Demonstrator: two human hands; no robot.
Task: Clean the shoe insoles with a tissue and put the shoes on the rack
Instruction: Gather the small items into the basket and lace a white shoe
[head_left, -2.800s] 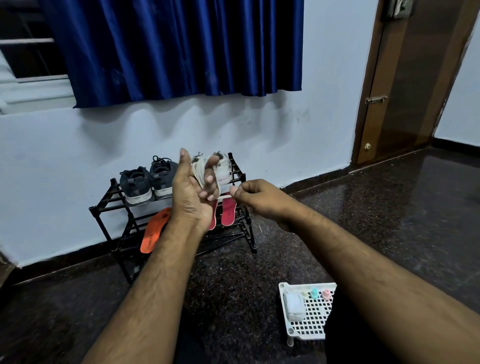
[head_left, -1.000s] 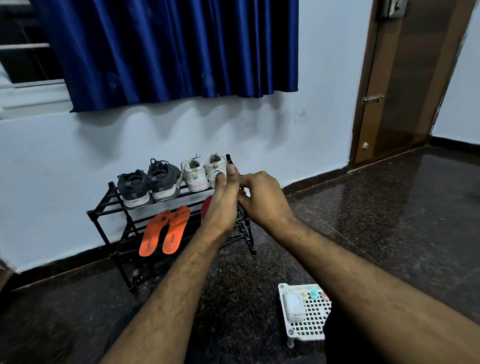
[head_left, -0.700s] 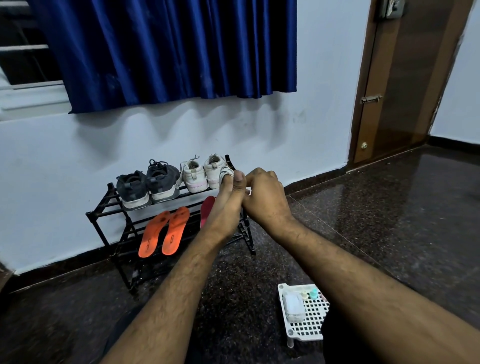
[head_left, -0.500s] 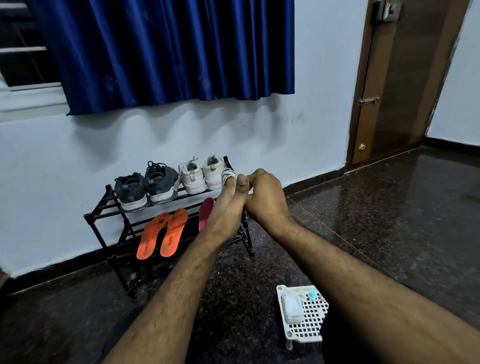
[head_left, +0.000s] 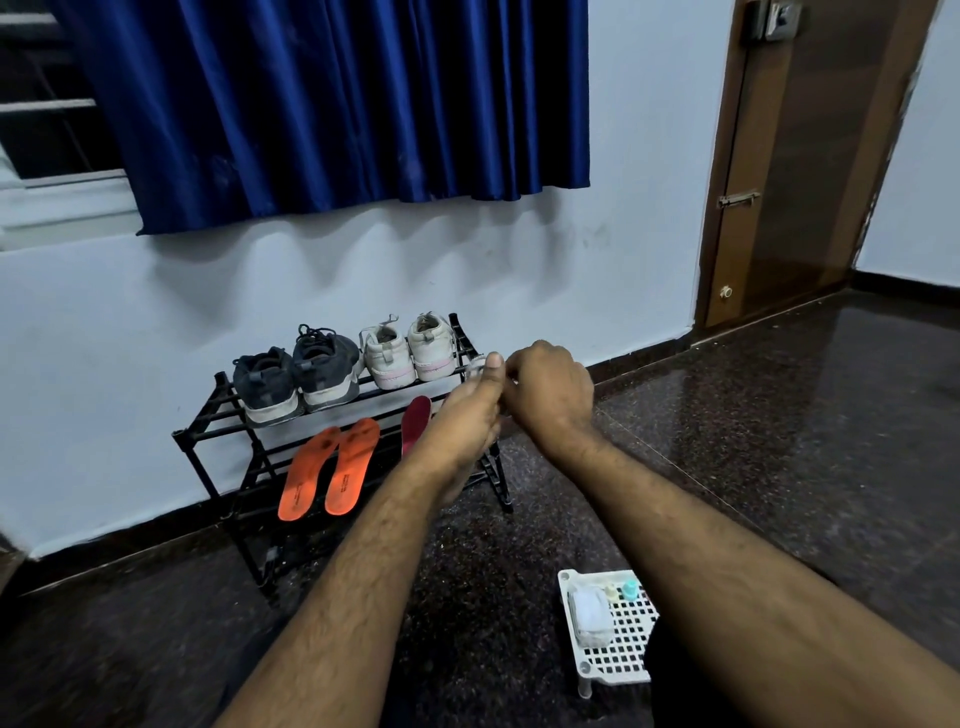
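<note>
**Tissue wad pinched between both hands, in front of rack**

Tissue (head_left: 475, 367) is a small pale wad at L thumb tip, held up just in front of the rack's right end. L hand (head_left: 464, 421) curled around it; R hand (head_left: 548, 387) closed, fingertips meeting L's at the wad. Rack (head_left: 208, 431) top shelf: dark shoes (head_left: 296, 376) + white shoes (head_left: 408, 351). Lower shelf: orange insoles (head_left: 327, 467), a red insole (head_left: 415, 421) partly behind L hand. White basket (head_left: 618, 654) on floor near R forearm.
</note>
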